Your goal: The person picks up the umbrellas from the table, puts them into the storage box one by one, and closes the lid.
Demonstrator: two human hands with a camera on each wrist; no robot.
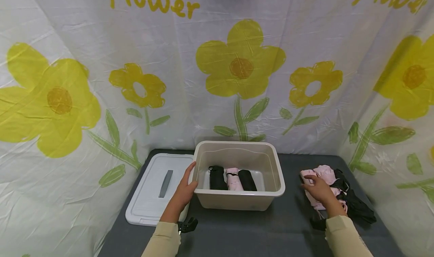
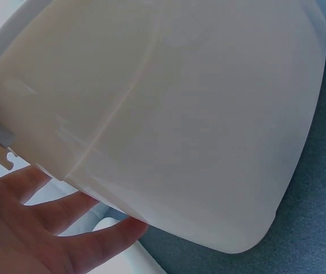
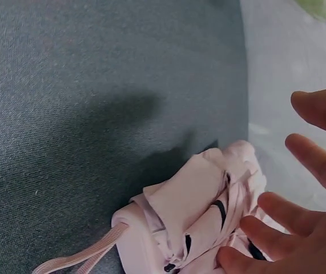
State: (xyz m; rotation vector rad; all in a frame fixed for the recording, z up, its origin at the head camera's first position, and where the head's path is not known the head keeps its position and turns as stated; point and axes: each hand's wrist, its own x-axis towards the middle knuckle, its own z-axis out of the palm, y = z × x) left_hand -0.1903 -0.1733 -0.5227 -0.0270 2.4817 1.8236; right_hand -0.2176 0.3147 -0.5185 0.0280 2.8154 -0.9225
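Note:
My left hand [image 1: 184, 191] rests against the left side of a beige plastic bin [image 1: 234, 202], its fingers against the outer wall [image 2: 208, 142] in the left wrist view. Inside the bin lie a black folded umbrella [image 1: 217, 178], a pink folded umbrella [image 1: 234, 179] with a dark band, and another black folded umbrella [image 1: 247, 180]. To the right, my right hand [image 1: 320, 191] hovers with spread fingers over a pile of pink and black umbrellas. In the right wrist view, the nearest pink umbrella [image 3: 191, 200] has loose fabric and a wrist cord; the hand holds nothing.
A white lid [image 1: 144, 196] with a grey handle lies left of the bin on the dark grey table [image 1: 237, 234]. Black umbrellas [image 1: 359, 208] lie at the pile's right side. A flower-printed curtain [image 1: 183, 117] hangs behind the table and along both sides.

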